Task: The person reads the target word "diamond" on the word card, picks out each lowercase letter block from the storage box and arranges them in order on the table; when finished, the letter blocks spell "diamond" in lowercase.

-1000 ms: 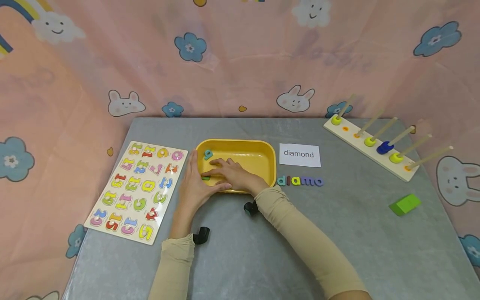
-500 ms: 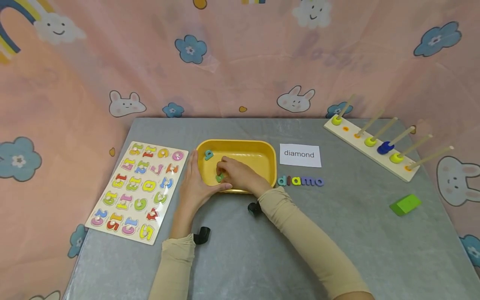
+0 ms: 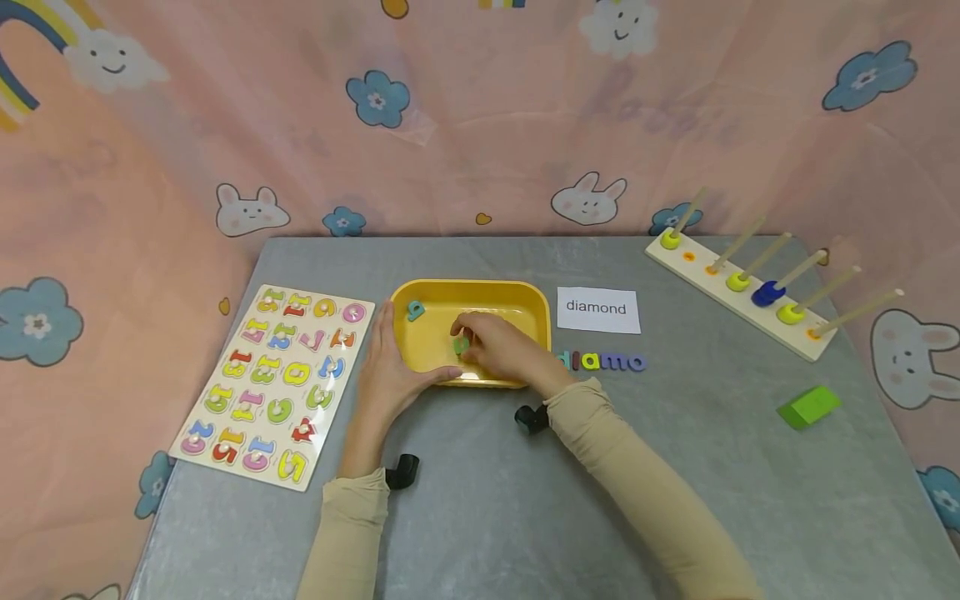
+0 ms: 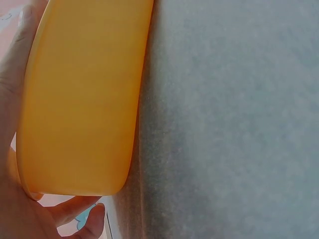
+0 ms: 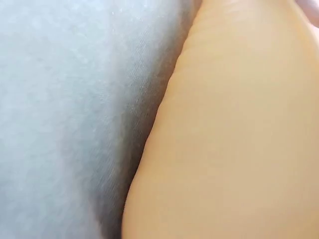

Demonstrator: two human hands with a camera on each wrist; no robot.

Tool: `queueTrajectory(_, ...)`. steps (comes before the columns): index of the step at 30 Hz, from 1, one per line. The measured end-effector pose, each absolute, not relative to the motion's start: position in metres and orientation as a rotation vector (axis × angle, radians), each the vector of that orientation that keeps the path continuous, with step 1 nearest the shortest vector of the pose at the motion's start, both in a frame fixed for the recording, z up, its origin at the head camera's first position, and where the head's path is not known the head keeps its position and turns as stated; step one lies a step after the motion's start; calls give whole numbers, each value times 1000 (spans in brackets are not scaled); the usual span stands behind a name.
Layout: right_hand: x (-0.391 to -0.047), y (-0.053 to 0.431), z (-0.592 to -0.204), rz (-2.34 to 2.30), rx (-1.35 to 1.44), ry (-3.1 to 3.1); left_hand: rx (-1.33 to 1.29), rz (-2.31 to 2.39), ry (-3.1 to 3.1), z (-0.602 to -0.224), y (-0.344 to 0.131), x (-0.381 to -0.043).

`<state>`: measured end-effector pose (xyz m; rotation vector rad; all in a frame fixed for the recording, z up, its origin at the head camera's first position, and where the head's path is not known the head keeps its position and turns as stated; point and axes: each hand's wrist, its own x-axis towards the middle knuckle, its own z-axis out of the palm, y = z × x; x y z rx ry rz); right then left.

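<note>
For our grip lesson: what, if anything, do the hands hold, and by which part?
Right hand: a green piece, exact part hidden. Left hand: the yellow tray, by its near-left corner.

A gray tabletop [image 3: 487, 517] stretches before you, its 12 o'clock edge backed by a pink cloth backdrop [image 3: 483, 137] printed with rabbits [image 3: 251, 210], blue flowers [image 3: 377, 98] and, at your 10 o'clock, a rainbow [image 3: 58, 21].

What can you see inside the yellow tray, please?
In the yellow tray, a teal letter lies near the far left corner, and the right hand pinches a green piece. Anything beneath that hand is hidden.
</note>
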<state>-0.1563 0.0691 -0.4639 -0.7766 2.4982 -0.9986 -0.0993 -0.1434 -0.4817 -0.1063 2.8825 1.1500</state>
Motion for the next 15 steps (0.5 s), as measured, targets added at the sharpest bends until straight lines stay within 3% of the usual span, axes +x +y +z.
queueTrajectory(15, -131, 152, -431, -1550, -581, 2642, -127, 1158, 2848, -481, -143, -99)
